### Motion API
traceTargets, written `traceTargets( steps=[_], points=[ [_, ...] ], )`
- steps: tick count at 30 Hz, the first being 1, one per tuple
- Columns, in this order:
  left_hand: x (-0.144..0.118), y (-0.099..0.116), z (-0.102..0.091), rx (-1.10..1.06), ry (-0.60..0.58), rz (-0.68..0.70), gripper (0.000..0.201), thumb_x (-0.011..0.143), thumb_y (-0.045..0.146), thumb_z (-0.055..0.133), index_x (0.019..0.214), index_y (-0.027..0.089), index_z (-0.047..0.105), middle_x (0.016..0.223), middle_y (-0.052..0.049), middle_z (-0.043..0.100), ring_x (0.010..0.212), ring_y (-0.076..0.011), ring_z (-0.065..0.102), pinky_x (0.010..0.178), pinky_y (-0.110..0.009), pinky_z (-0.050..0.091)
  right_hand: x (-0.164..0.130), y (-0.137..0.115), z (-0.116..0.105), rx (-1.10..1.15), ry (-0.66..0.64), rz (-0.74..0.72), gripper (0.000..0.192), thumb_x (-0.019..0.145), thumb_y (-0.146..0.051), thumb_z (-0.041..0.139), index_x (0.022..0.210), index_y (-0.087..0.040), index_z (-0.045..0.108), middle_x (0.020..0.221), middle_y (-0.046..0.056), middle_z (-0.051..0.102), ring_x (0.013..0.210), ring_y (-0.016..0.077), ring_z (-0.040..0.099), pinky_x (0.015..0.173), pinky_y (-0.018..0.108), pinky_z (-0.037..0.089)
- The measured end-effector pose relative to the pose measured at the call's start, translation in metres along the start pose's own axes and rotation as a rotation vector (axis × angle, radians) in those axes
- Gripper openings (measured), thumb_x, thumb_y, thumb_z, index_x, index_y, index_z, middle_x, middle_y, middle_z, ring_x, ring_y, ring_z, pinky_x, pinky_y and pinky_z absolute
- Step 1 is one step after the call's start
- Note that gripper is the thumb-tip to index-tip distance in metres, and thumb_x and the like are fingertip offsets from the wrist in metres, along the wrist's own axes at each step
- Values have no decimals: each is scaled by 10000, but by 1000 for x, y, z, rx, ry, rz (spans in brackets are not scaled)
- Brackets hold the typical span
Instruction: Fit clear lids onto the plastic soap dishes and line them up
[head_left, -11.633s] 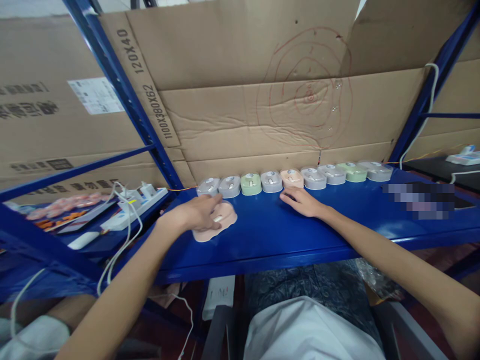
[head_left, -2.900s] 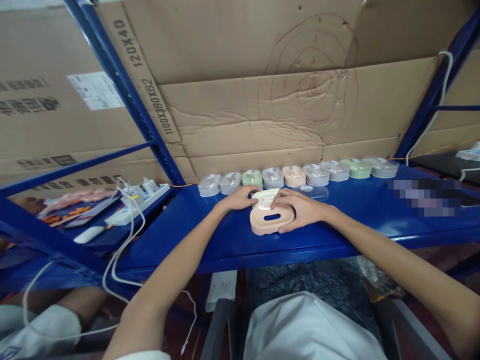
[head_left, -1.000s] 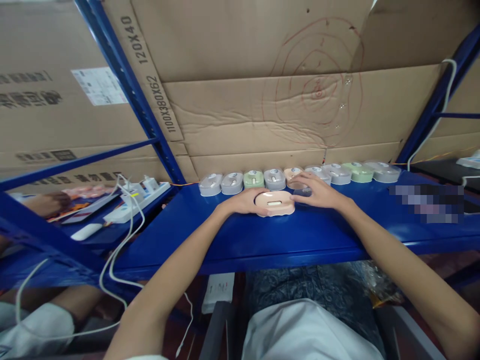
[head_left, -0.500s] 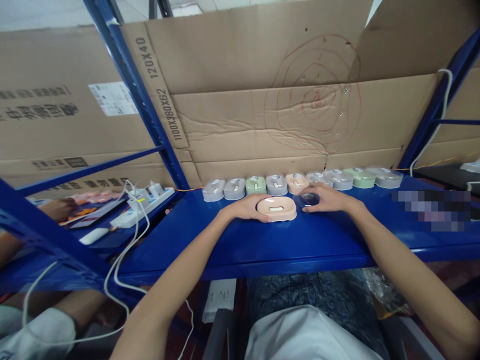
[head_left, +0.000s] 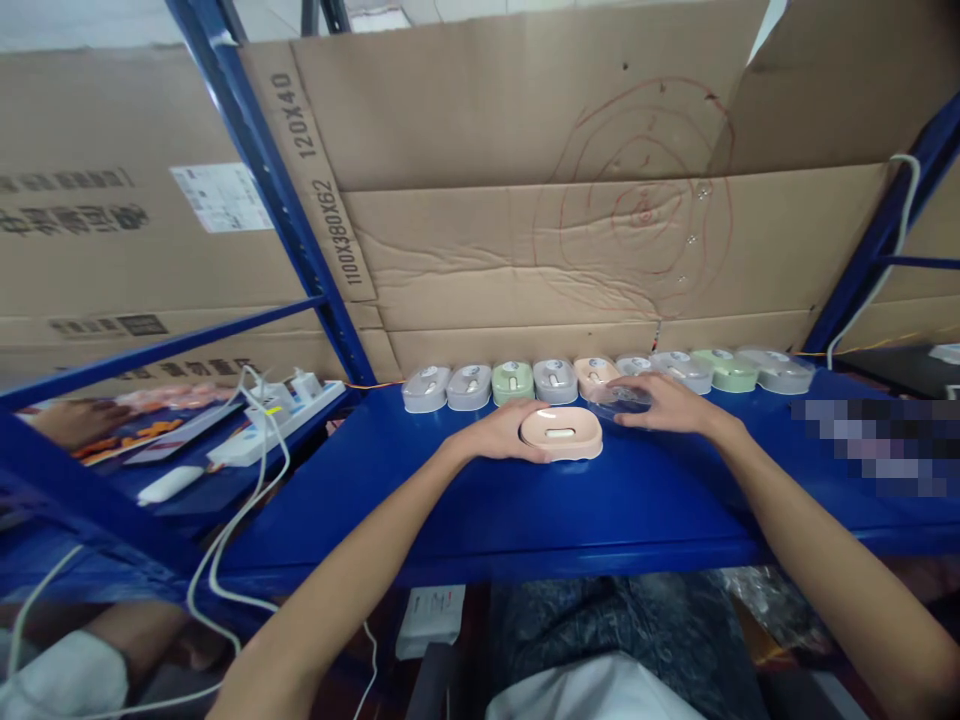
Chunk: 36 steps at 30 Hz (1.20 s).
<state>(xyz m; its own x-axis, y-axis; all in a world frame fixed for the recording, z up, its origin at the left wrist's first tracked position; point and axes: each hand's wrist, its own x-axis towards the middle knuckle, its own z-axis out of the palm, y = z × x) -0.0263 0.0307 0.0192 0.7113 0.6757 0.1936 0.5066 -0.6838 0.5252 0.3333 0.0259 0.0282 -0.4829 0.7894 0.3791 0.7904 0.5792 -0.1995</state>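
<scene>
A peach oval case (head_left: 561, 434) lies on the blue shelf (head_left: 525, 500), its top open with a small white piece in it. My left hand (head_left: 501, 434) holds its left end. My right hand (head_left: 664, 403) grips a clear plastic lid (head_left: 619, 400) just right of the case and a little above the shelf. Behind both hands runs a row of lidded cases (head_left: 555, 381) in grey, green and peach along the cardboard wall.
A white power strip (head_left: 274, 420) with plugs and white cables (head_left: 232, 510) sits on the lower shelf at left. Another person's hand (head_left: 71, 420) rests there by a dark tray. A blue upright (head_left: 277, 190) slants up at left. Cardboard sheets (head_left: 525, 200) close the back.
My right hand has picked the clear lid off the shelf and raised it slightly. My left hand stays on the peach case. The view has shifted down a little.
</scene>
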Motion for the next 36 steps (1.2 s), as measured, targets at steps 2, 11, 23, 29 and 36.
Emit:
traceTargets(
  steps=[2,11,23,29,36],
  points=[
    [0,0,5,-16,39,-24,1022,681,640,944,1540,228,573,1576,-159,608,1458,-444,560,1229,-597,420,5,-11,-8,105,43,-15,658,889,-564,777,1460,-246,706,1317,115,801,1138,371,768,994,510,600],
    [4,2,25,-293,135,101,1158,670,544,991,1626,209,429,1623,-200,543,1508,-409,516,1263,-592,392,26,-71,14,245,-17,-313,649,942,-516,768,1545,-318,637,1475,81,723,1332,351,671,1146,549,526],
    [2,0,25,-253,115,8,1057,650,551,997,1541,224,530,1548,-170,617,1449,-414,576,1231,-611,429,18,-61,46,328,3,-314,642,950,-575,774,1535,-344,647,1392,100,724,1286,333,659,1125,578,535],
    [1,6,23,-237,96,11,954,669,558,979,1470,224,580,1472,-150,675,1400,-409,612,1182,-583,480,16,-65,44,308,8,-319,657,940,-578,788,1535,-339,648,1350,109,718,1242,331,671,1097,577,552],
    [0,10,21,-238,103,25,905,685,552,969,1434,213,592,1478,-144,671,1401,-401,610,1166,-550,495,15,-70,41,265,-10,-311,655,954,-578,766,1560,-376,623,1388,91,716,1257,339,657,1104,571,550]
  ],
)
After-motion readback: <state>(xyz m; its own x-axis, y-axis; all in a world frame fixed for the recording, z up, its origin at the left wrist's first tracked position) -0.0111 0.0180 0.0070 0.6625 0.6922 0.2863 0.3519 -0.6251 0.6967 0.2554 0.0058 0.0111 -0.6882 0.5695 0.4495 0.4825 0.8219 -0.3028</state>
